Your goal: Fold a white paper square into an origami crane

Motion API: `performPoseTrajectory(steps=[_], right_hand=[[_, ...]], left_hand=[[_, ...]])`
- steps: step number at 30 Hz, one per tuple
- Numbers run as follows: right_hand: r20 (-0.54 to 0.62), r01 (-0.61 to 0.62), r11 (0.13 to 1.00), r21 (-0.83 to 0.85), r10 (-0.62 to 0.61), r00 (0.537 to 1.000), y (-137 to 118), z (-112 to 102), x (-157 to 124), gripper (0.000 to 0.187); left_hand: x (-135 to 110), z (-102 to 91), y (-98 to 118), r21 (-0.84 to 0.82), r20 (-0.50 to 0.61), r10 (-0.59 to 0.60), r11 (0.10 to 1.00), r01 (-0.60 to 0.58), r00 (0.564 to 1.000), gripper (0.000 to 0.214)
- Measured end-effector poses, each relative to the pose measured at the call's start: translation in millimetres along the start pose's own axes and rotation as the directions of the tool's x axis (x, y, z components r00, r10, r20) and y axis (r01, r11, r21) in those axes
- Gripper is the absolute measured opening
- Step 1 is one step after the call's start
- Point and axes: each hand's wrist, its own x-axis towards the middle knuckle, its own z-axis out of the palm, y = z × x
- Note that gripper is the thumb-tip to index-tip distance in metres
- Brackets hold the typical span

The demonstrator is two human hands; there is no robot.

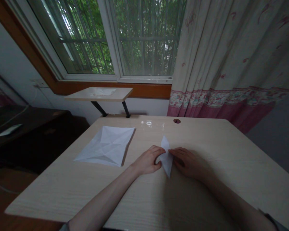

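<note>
A narrow, pointed piece of folded white paper point(166, 154) lies on the light wooden table point(207, 192) in front of me. My left hand point(149, 159) presses its left edge with bent fingers. My right hand point(189, 162) lies on its right edge, fingertips pinching the paper's side. Both hands hold the folded paper flat against the tabletop.
A creased square sheet of white paper point(106, 145) lies flat at the table's left back. A small raised shelf point(98, 94) stands behind the table under the window. A cable hole point(176, 121) sits near the back edge. A curtain point(231, 64) hangs at right; a dark cabinet point(26, 128) stands at left.
</note>
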Motion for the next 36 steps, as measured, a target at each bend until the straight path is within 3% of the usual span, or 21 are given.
performPoseTrajectory(steps=[25, 36], right_hand=[[-0.068, 0.010, 0.999, 0.039, -0.007, 0.998, 4, 5, -2, 0.036], [-0.174, -0.042, 0.992, 0.119, 0.063, 0.983, 17, 19, -2, 0.039]], left_hand=[[-1, 3.4, -3, -0.007, -0.036, -0.001, 1.000, 0.001, 0.999, 0.042], [1, 8.1, -3, -0.114, -0.229, -0.059, 0.993, 0.033, 0.972, 0.040]])
